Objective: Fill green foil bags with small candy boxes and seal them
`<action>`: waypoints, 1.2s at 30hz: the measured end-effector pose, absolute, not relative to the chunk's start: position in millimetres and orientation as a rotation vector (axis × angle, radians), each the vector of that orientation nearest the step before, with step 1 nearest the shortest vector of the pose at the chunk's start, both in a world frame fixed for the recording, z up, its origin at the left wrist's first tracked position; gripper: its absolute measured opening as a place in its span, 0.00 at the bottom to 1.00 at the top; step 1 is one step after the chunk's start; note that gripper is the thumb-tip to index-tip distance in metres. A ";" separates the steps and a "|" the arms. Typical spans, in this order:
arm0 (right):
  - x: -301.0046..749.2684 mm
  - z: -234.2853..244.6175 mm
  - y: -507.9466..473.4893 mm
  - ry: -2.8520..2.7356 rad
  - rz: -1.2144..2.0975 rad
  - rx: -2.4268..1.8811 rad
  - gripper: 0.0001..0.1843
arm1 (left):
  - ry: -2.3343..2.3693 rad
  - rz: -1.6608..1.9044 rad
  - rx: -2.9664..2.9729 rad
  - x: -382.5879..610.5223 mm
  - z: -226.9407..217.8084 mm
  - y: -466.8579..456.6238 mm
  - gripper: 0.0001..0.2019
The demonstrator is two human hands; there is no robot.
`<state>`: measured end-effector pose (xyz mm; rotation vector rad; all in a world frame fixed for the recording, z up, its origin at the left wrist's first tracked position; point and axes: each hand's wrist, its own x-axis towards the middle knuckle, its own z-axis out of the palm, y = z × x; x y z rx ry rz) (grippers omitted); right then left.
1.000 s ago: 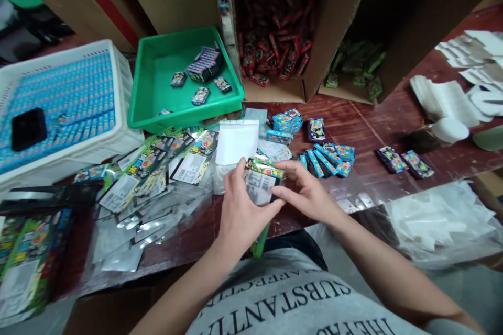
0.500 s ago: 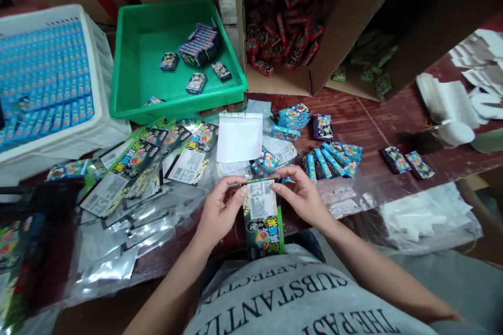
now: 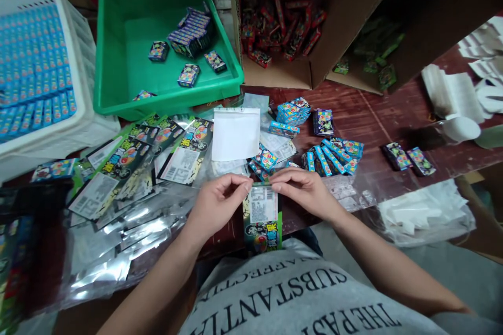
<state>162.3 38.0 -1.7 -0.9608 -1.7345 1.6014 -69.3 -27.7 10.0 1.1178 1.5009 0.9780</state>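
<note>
Head view: hands (image 3: pixel 222 200) pinch pouch (image 3: pixel 262 217) (far edge).

The printed packet (image 3: pixel 262 227) I pinch looks like thin, smooth plastic. Clear plastic film (image 3: pixel 100 275) on my left is glossy with glare. The green tray (image 3: pixel 131 36) is smooth, faintly shiny plastic; the carton (image 3: pixel 281 75) is matt, corrugated cardboard; my shirt (image 3: pixel 283 296) is matt cloth; the red tabletop (image 3: pixel 365 115) has a scuffed gloss.
</note>
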 end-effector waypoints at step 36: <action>11.4 8.8 254.5 -2.888 0.502 -0.918 0.10 | 1.351 0.825 1.148 -99.1 -14.1 13.0 0.09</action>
